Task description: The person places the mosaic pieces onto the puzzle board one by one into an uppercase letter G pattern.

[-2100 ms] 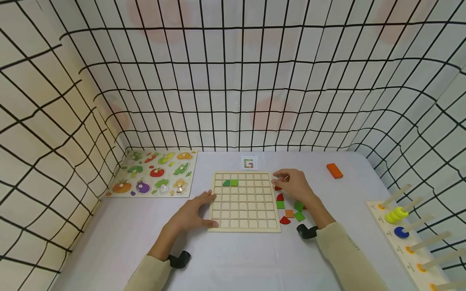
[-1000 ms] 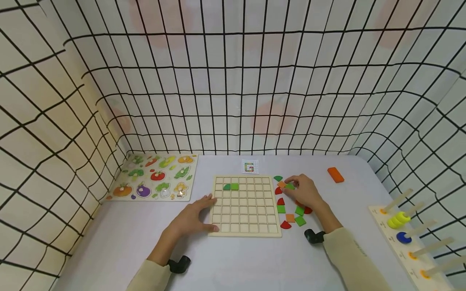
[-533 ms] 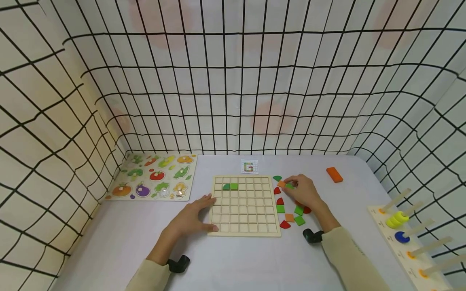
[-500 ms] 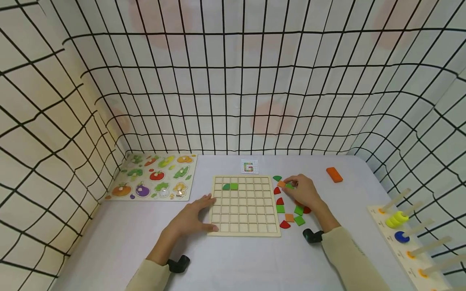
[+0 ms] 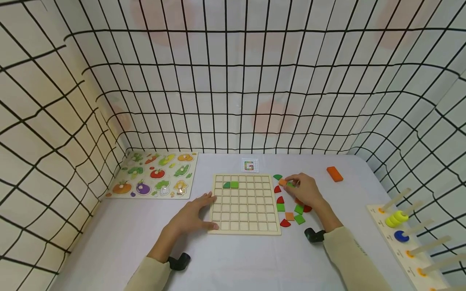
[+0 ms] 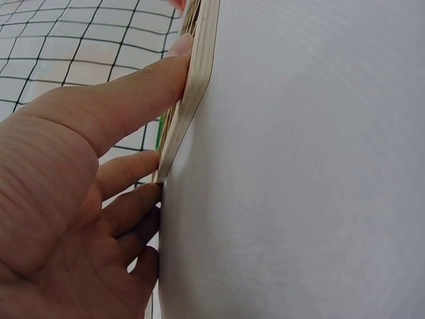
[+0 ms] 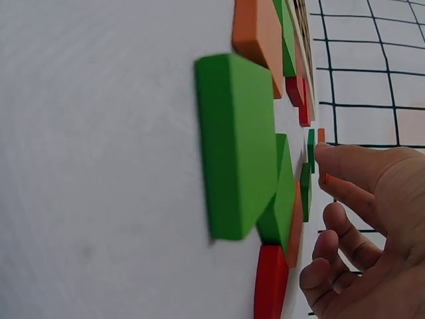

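A pale wooden grid board [image 5: 247,210] lies flat on the table. Two pieces sit in its upper-left cells, a dark green quarter circle [image 5: 227,185] and a light green square tile [image 5: 234,184]. My left hand [image 5: 191,214] rests against the board's left side; in the left wrist view its thumb [image 6: 143,86] presses on the edge. Beside the upper right corner, my right hand [image 5: 305,190] pinches an orange square tile [image 5: 282,182] between thumb and index finger. A green tile [image 5: 290,184] shows just under that hand, and a green quarter circle [image 5: 278,177] lies near its fingertips.
Right of the board lie red quarter circles [image 5: 285,223], green squares [image 5: 299,219] and an orange square [image 5: 289,216]. A pattern card [image 5: 250,165] lies behind it. Around stand a vegetable puzzle [image 5: 153,176], an orange block [image 5: 335,173], a peg stand [image 5: 400,242] and a black mesh [image 5: 233,93].
Since the oldest frame, my right hand has moved right from the board's upper right corner to the orange tile, uncovering a green quarter circle. My left hand stays at the board.
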Demonstrator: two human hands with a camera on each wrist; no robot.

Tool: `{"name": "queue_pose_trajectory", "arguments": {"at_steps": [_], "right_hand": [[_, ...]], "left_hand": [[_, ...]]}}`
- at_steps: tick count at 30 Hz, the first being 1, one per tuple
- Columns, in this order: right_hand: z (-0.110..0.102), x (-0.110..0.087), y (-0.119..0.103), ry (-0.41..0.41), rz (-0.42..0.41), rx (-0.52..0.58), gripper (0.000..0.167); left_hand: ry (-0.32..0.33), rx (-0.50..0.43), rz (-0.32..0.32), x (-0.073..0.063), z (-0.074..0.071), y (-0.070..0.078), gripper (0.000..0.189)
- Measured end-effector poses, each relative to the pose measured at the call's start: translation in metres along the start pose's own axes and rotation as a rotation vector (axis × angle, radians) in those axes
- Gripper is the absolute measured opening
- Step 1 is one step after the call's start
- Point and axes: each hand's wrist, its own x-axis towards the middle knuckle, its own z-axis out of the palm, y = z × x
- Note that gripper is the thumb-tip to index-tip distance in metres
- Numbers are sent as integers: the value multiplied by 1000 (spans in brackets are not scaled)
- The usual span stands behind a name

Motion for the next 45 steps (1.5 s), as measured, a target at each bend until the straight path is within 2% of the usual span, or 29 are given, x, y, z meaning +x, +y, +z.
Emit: {"name": "queue_pose_trajectory", "arguments": {"at_steps": [3, 10, 14, 19, 31, 37, 45], "right_hand": [[-1, 0, -2, -6, 11, 6, 33], [-3, -1, -15, 7, -41, 17, 33], [0, 0, -23, 1, -41, 17, 33], [7, 3, -33, -21, -37, 29, 34], [28, 13, -56, -61, -168, 65, 31], [36, 19, -68, -99, -157, 78, 32], [48, 25, -83, -158, -209, 117, 28]], "left_hand": [[-1, 10, 3, 0, 0, -1, 95], [-2, 19, -1, 0, -1, 0, 94], [-7, 15, -8, 0, -1, 3, 93], [-7, 26, -7, 0, 0, 3, 91], [-8, 24, -4, 0, 0, 2, 90], [-10, 13, -1, 0, 0, 3, 93], [-10, 19, -3, 1, 0, 1, 93]]}}
